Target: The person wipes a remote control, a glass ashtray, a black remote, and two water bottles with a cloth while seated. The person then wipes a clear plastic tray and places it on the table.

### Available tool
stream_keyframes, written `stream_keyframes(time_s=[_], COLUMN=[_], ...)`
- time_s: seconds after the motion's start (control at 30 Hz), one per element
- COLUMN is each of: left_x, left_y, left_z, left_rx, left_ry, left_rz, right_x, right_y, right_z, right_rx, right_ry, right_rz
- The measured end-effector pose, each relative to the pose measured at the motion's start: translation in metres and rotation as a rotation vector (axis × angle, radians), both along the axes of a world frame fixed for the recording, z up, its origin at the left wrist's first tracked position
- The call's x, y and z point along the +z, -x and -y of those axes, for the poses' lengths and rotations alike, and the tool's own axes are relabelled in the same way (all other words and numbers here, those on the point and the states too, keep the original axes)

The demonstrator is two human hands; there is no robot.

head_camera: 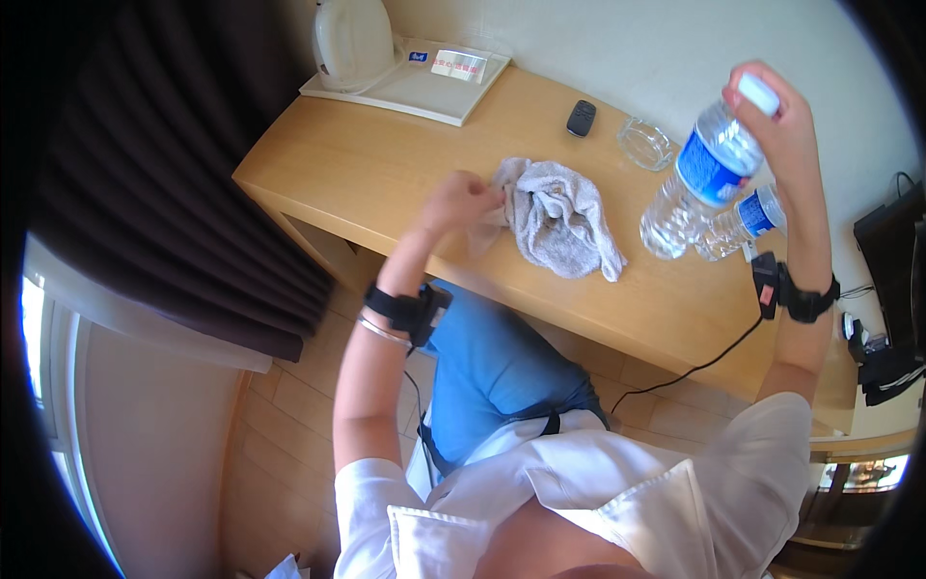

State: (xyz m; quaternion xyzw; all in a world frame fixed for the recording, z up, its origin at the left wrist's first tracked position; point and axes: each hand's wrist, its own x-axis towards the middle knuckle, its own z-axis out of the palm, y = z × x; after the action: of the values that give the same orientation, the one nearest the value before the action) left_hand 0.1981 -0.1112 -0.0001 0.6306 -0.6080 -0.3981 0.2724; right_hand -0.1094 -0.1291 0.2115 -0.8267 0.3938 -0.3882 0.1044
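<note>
My right hand (781,116) grips a clear plastic water bottle (705,174) by its neck, just under the white cap. The bottle has a blue label and tilts over the right part of the wooden desk (405,166). Beyond it, a second labelled bottle (741,221) stands partly hidden by the first bottle and my hand. A crumpled grey towel (561,217) lies on the desk at the middle. At its left edge is my left hand (463,203), blurred, with curled fingers close to or touching the cloth; whether they pinch it is unclear.
A white electric kettle (354,43) stands on a white tray (463,108) at the back left. A black remote control (581,118) and a glass ashtray (644,143) lie near the wall. A dark screen (893,268) is at the right. Black cables run from both wrist straps.
</note>
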Motion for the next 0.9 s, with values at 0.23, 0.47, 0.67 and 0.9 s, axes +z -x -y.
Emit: stream_keyframes(time_s=[0.23, 0.47, 0.67, 0.9], left_x=[0.076, 0.15, 0.13, 0.085], left_y=[-0.033, -0.036, 0.037, 0.107], left_z=[-0.033, -0.061, -0.064, -0.037], left_rx=[0.343, 0.331, -0.19, -0.086], left_ry=[0.294, 0.707, 0.439, 0.471], left_rz=[-0.991, -1.167, -1.223, -1.033], right_x=[-0.031, -0.057, -0.071, -0.076], right_y=[0.017, -0.025, -0.039, -0.037], right_z=[-0.019, 0.002, 0.021, 0.022], right_rx=[0.173, 0.356, 0.399, 0.35], right_ry=[-0.093, -0.06, -0.122, -0.002], right_rz=[0.088, 0.121, 0.166, 0.14])
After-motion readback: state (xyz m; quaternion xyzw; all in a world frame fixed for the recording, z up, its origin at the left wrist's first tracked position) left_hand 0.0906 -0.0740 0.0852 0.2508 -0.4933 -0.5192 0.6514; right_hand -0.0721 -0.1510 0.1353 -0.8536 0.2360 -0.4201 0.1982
